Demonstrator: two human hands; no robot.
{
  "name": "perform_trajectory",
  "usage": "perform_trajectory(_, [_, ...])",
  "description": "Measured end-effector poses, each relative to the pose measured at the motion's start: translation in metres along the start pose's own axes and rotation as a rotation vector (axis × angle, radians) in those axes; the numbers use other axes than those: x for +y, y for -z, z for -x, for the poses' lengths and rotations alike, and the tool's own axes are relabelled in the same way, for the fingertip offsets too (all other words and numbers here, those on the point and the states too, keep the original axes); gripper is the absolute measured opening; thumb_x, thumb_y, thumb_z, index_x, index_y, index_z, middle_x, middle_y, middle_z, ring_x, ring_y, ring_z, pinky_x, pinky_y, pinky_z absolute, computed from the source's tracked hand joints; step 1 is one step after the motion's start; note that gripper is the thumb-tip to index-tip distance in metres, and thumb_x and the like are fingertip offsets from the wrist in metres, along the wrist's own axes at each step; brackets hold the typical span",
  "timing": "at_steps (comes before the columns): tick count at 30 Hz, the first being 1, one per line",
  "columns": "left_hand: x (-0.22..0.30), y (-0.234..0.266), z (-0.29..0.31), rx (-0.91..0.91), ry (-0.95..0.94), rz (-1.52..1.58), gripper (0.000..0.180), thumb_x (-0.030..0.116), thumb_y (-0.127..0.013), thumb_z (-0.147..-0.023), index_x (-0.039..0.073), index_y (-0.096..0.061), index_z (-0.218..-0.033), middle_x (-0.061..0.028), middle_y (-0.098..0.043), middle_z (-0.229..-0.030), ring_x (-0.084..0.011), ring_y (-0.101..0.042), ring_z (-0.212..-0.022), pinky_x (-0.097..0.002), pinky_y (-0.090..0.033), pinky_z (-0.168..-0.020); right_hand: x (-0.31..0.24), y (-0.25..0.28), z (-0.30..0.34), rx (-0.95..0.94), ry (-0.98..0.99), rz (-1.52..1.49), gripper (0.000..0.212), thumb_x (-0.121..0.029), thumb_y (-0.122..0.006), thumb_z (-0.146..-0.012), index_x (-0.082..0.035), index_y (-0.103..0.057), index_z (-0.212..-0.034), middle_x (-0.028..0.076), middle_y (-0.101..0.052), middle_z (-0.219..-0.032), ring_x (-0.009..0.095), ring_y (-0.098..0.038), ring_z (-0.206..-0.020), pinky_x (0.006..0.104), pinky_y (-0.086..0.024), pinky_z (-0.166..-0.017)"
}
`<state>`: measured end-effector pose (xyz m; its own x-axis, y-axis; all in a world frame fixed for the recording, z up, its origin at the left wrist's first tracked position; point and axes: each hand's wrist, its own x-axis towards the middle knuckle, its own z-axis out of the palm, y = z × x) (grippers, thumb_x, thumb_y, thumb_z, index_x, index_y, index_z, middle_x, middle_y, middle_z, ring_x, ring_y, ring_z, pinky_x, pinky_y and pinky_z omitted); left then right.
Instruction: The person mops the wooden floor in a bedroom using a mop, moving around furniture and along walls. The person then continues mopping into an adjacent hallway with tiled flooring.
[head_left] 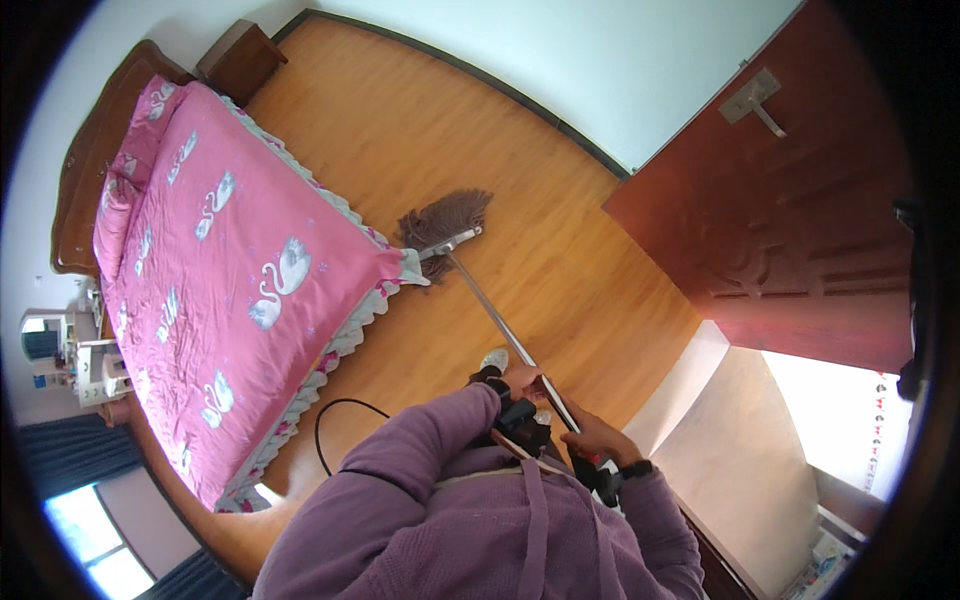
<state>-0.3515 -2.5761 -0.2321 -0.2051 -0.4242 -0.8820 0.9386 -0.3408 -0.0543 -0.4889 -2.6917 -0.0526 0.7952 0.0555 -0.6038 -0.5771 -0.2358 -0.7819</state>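
A mop with a long metal handle (494, 312) runs from my body out to its brown string head (447, 217), which lies spread on the wooden floor (520, 150) by the corner of the bed. My left hand (522, 383) is wrapped round the handle partway down. Closer to the handle's upper end, my right hand (598, 438) grips it too. Dark bands circle both wrists. Part of the mop head sits against the bed's frilled hem.
On the left stands a bed with a pink swan-print cover (290, 200) and a frilled skirt. A brown nightstand (240, 62) is beyond it. To the right, a dark red door (800, 200) stands ajar beside a pale wall. A black cable (340, 403) curves near my left arm.
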Motion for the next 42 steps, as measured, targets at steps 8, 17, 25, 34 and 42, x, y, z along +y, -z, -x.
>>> perform_trajectory(8, [-0.045,-0.023,-0.060,-0.316,0.290,-0.458,0.031,0.021,-0.039,-0.094,-0.004,-0.057,-0.103,-0.0177,-0.061,-0.102,-0.0304,-0.059,-0.095,-0.0424,-0.047,-0.087,-0.030,0.004,0.095,0.157,-0.545,-0.170,0.063,-0.005,-0.050,-0.077,-0.016,-0.034,-0.137,0.003,-0.058,-0.077,0.009,-0.048,-0.048,0.0228,-0.037,-0.040])
perform_trajectory(17, [-0.036,-0.079,-0.055,-0.544,0.558,-0.761,0.031,0.022,-0.039,-0.095,0.000,-0.058,-0.104,-0.0105,-0.063,-0.098,-0.0247,-0.060,-0.087,-0.0359,-0.049,-0.082,0.011,-0.038,0.126,0.607,-0.323,-0.443,0.045,0.004,-0.056,-0.076,-0.001,-0.050,-0.121,0.004,-0.061,-0.078,0.006,-0.054,-0.063,0.0229,-0.044,-0.053])
perform_trajectory(25, [0.056,-0.158,-0.090,-0.305,0.143,-0.354,0.010,0.015,-0.057,-0.087,0.005,-0.056,-0.090,-0.0067,-0.060,-0.082,-0.0179,-0.059,-0.077,-0.0338,-0.051,-0.067,0.013,0.112,0.061,0.528,-0.420,-0.517,0.038,-0.004,-0.056,-0.082,-0.001,-0.052,-0.120,0.007,-0.061,-0.072,0.008,-0.054,-0.056,0.0218,-0.044,-0.049])
perform_trajectory(34, [0.203,-0.290,-0.145,-0.215,-0.313,0.057,0.008,0.014,-0.052,-0.089,0.008,-0.048,-0.085,-0.0032,-0.051,-0.076,-0.0177,-0.051,-0.071,-0.0331,-0.040,-0.061,0.043,0.332,-0.065,0.389,-0.237,-0.464,0.049,-0.002,-0.058,-0.079,-0.003,-0.046,-0.126,0.006,-0.057,-0.065,0.011,-0.051,-0.046,0.0233,-0.041,-0.040])
perform_trajectory(42, [0.199,-0.356,-0.161,-0.270,-0.132,-0.008,0.015,0.015,-0.047,-0.092,0.003,-0.053,-0.099,-0.0078,-0.060,-0.096,-0.0197,-0.059,-0.090,-0.0335,-0.050,-0.083,0.065,0.394,-0.010,0.418,-0.323,-0.320,0.054,-0.003,-0.060,-0.079,-0.005,-0.040,-0.129,0.006,-0.057,-0.064,0.011,-0.050,-0.045,0.0233,-0.040,-0.038])
